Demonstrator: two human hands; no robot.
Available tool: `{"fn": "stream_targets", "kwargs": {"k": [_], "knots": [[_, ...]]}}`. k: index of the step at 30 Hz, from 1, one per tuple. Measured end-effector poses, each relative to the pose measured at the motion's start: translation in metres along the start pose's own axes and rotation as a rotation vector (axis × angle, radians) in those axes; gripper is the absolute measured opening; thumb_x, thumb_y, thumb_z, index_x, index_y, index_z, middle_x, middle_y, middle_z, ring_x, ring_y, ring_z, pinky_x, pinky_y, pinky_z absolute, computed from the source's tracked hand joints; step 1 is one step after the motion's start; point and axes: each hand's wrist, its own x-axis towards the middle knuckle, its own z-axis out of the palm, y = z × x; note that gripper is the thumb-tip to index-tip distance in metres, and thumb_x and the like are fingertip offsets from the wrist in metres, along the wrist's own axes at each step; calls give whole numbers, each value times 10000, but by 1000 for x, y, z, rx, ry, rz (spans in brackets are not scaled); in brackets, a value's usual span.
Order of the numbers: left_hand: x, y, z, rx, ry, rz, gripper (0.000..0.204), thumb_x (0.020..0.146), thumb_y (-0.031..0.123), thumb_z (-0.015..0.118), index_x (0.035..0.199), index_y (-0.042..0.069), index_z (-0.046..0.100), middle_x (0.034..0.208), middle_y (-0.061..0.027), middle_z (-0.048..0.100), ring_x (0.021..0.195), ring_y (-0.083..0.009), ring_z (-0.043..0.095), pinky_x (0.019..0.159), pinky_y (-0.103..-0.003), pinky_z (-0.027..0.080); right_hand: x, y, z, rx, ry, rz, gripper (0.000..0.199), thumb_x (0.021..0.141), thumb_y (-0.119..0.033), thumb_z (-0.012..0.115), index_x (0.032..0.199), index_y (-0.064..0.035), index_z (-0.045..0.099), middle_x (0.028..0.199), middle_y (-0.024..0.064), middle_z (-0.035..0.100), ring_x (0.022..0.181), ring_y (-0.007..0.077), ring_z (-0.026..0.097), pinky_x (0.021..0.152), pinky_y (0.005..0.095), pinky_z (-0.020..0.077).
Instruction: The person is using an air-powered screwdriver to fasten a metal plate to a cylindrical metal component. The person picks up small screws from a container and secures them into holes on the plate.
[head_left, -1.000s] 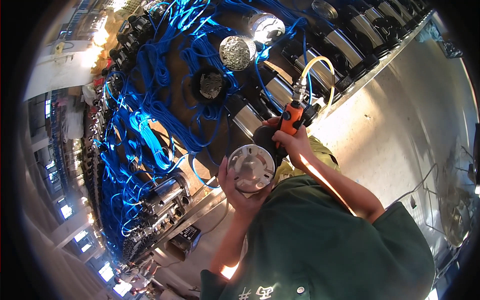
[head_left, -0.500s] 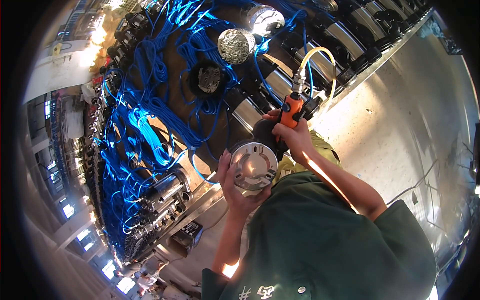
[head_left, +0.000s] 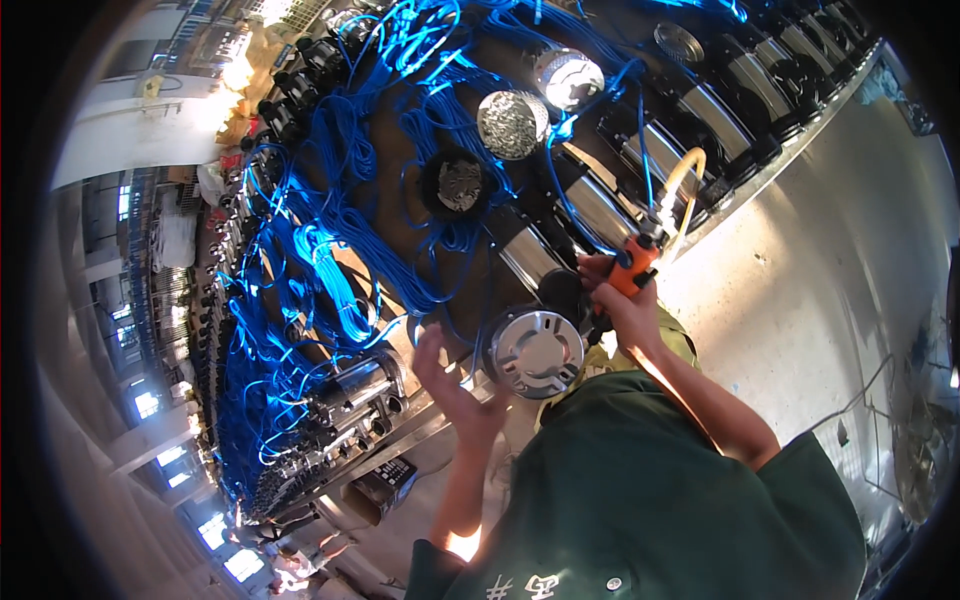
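**Round metal part between two hands, orange tool at its edge**

Round metal part [head_left: 537, 352], silver and ribbed with a dark centre hole, sits between the two hands, its flat face turned toward the camera. It lies just right of the left hand and just below and left of the right hand.

The left hand [head_left: 455, 385] is spread, palm toward the part, fingers loosely fanned; its fingertips are just beside the part's left rim, and whether they touch it cannot be told. The right hand [head_left: 622, 305] is closed around an orange power tool [head_left: 633, 268], whose dark lower end comes down beside the part's upper right rim. A yellowish hose [head_left: 688, 185] arcs up from the top of the tool, beyond the right hand.

Beyond both hands stretches a long dark counter [head_left: 400, 215] thick with blue tubing [head_left: 330, 250], looping and tangled, mostly up and left of the left hand. Several round mesh-like discs rest among the tubing: a silvery one [head_left: 512, 124] straight above the part, a darker one [head_left: 460, 185] nearer the left hand, and a bright one [head_left: 568, 78] farther off. Shiny metal cylinders [head_left: 600, 210] line the counter's edge above the right hand. A pale floor [head_left: 830, 250] lies to the right of the right forearm. A green sleeve [head_left: 640, 480] fills the lower view.
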Motion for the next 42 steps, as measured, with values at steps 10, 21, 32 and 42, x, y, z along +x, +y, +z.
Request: {"fn": "stream_targets", "kwargs": {"k": [10, 21, 32, 42], "knots": [[197, -209, 117, 492, -580, -7, 248, 708, 70, 623, 947, 15, 660, 986, -229, 653, 934, -392, 624, 830, -429, 513, -53, -52, -8, -119, 14, 9, 495, 770, -88, 485, 1258, -14, 517, 1217, 113, 589, 895, 123, 577, 798, 253, 462], [204, -212, 98, -835, -226, -1048, 266, 737, 26, 619, 981, -81, 630, 882, -187, 644, 790, -310, 648, 783, -402, 560, -86, -152, -16, 146, -273, -764, 335, 745, -128, 675, 1015, -53, 489, 876, 82, 512, 618, 131, 518, 608, 268, 431], [184, -201, 79, -1147, -184, -999, 200, 908, 12, 537, 1061, -108, 584, 962, -203, 643, 887, -311, 653, 842, -402, 575, -84, -183, 17, 141, -498, -801, 264, 771, -136, 648, 961, -69, 478, 797, 53, 504, 580, 112, 502, 577, 259, 412], [180, -182, 81, -1301, -21, -1108, 173, 864, 102, 682, 953, -38, 632, 775, -88, 632, 663, -200, 630, 615, -280, 565, -82, -160, 24, -14, -282, -744, 209, 952, -221, 546, 849, -77, 436, 686, 36, 465, 521, 118, 454, 538, 256, 425]]}}
